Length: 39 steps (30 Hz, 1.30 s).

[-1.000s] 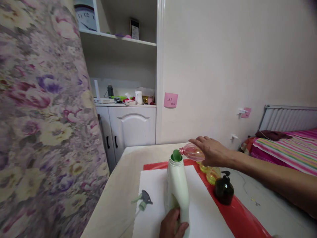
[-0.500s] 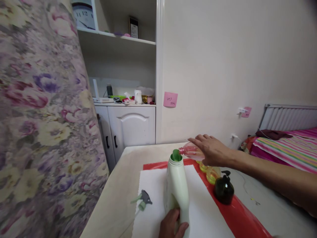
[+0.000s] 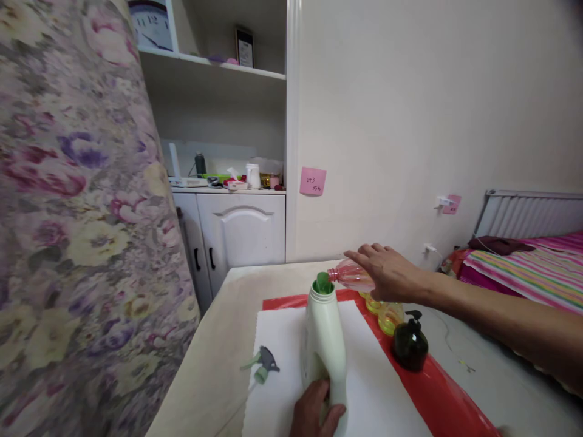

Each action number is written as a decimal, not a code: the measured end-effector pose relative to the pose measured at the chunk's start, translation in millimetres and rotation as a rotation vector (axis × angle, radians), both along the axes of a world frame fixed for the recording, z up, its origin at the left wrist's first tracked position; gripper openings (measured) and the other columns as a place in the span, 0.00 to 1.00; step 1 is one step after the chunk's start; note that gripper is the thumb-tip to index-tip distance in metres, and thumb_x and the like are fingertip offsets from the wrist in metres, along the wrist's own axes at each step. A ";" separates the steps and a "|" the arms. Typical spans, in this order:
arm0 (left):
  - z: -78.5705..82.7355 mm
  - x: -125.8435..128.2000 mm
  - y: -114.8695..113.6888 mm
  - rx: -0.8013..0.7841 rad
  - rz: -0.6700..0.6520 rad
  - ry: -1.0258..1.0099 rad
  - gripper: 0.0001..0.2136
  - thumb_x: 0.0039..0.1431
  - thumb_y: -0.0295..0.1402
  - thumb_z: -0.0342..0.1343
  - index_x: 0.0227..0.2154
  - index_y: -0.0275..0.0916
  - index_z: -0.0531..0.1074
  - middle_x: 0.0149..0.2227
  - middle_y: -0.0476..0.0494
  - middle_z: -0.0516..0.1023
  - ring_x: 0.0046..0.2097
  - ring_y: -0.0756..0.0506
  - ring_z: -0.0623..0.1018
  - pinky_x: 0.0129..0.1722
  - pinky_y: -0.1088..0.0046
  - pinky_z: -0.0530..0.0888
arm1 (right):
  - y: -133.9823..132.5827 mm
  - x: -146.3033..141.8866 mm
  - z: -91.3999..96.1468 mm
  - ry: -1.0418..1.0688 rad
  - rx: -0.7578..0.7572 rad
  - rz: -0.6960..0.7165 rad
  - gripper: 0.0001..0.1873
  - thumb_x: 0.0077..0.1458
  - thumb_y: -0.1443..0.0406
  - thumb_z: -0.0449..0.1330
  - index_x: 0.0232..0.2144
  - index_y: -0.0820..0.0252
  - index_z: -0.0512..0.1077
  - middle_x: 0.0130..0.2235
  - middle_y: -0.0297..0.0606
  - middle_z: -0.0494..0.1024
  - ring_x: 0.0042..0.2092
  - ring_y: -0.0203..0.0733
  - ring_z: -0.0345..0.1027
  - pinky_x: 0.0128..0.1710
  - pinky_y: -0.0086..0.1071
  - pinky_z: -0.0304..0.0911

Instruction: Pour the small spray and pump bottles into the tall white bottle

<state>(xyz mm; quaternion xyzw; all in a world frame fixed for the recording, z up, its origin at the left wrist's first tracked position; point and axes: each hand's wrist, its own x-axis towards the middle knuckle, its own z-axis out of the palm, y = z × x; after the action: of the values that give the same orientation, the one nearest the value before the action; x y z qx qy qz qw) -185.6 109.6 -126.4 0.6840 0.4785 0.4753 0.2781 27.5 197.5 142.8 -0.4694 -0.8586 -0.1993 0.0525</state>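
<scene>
My left hand [image 3: 316, 409] is closed round the handle of a pale green jug-shaped bottle [image 3: 325, 334], which stands uncapped on a white sheet [image 3: 368, 358]. Inside its mouth sits a green spout [image 3: 323, 283]. With my right hand [image 3: 387, 270] I grip a clear pinkish plastic bottle [image 3: 350, 275], tipped on its side. Its neck is right at the green spout; whether they touch I cannot tell. Left of the jug lies a grey and green spray trigger head [image 3: 265, 363] with a thin tube.
A dark pump bottle [image 3: 410, 343] and yellow transparent containers [image 3: 390, 317] stand on a red plastic sheet [image 3: 437, 394], right of the jug and under my right arm. A floral curtain [image 3: 86, 243] hangs at left; a white cabinet [image 3: 246, 230] stands behind the table.
Both hands keep their grips and nearly the same positions. The whole view has shifted very slightly; the pink bottle's neck stays at the green spout.
</scene>
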 end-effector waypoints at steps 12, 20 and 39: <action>-2.7 -1.1 1.2 -0.004 -0.011 0.012 0.13 0.54 0.41 0.57 0.38 0.40 0.77 0.36 0.43 0.81 0.39 0.42 0.78 0.41 0.70 0.74 | -2.9 -1.0 1.4 0.008 -0.005 0.003 0.47 0.34 0.71 0.64 0.60 0.58 0.57 0.50 0.49 0.71 0.46 0.54 0.65 0.41 0.42 0.59; -8.7 -0.9 1.7 -0.022 0.015 0.015 0.12 0.53 0.38 0.58 0.39 0.40 0.77 0.38 0.42 0.81 0.40 0.41 0.77 0.43 0.68 0.73 | -7.2 -2.6 3.8 -0.005 0.005 0.000 0.47 0.34 0.73 0.61 0.61 0.59 0.57 0.51 0.49 0.70 0.48 0.55 0.64 0.42 0.41 0.60; -4.0 0.0 0.2 -0.027 0.039 0.010 0.18 0.54 0.47 0.56 0.41 0.40 0.77 0.39 0.40 0.81 0.42 0.40 0.78 0.45 0.68 0.74 | -4.6 0.4 4.9 -0.015 0.029 0.027 0.49 0.34 0.73 0.62 0.62 0.57 0.54 0.50 0.48 0.70 0.46 0.54 0.64 0.42 0.41 0.59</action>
<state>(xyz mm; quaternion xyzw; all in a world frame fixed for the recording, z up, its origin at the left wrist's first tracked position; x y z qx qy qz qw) -185.6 109.8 -130.4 0.6731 0.4997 0.4706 0.2755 27.9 192.8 147.7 -0.4555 -0.8622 -0.2147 0.0554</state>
